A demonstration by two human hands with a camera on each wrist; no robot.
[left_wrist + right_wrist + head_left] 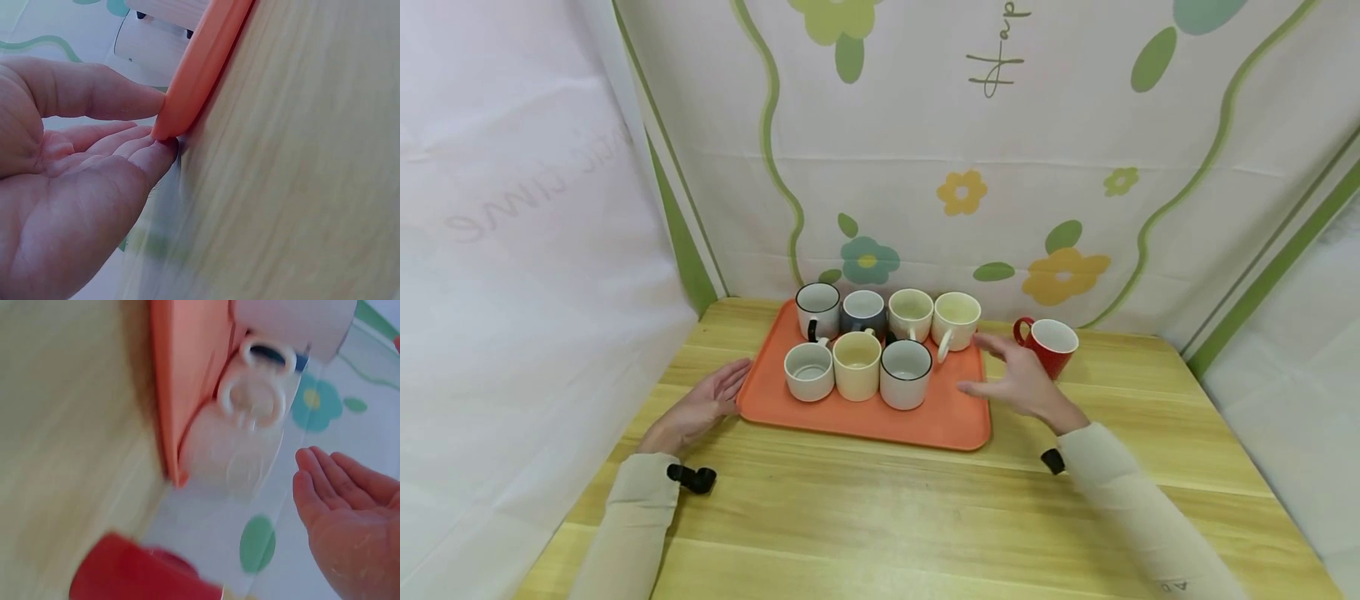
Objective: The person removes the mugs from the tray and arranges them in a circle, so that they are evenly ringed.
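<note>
An orange tray holds several mugs in two rows. The back row includes a dark grey mug and a pale yellow mug; in front stand a low white mug, a cream mug and a white mug with a dark rim. My left hand touches the tray's left edge with extended fingers; its thumb meets the rim in the left wrist view. Beyond the tray's right edge, my right hand hovers with spread thumb and straight fingers, holding nothing.
Outside the tray, a red mug stands just behind my right hand, its handle toward the tray. The wooden table backs onto a flower-printed curtain. White cloth hangs along the left side.
</note>
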